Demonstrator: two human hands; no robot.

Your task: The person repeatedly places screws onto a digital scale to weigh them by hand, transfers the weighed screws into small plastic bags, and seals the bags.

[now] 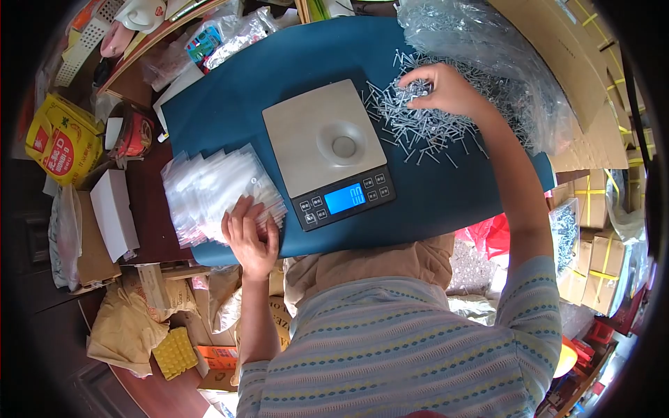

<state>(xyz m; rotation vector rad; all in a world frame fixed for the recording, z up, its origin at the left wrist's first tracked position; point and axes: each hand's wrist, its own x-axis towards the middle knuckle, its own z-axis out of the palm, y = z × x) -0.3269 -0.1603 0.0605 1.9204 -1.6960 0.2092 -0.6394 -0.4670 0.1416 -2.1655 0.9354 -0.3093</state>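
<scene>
My right hand [446, 89] is at the pile of silvery screws [439, 129], its fingers and thumb curled around a clump of them. The pile spreads over the right of the dark mat, partly under clear plastic. My left hand [252, 237] rests on a fanned stack of clear zip bags [209, 188], fingers apart and lying on the near edge. Between the hands stands a digital scale [327, 146], its blue display [345, 198] lit and reading about 0.0. On its plate sits a shallow round dish [343, 145] with nothing visible in it.
Clear plastic sheeting [460, 31] and cardboard [550, 42] border the screws at the back right. A white box [113, 212] and a yellow bag [64, 139] stand at left. Strapped cartons [603, 272] are stacked at right. The dark mat [446, 202] covers the table.
</scene>
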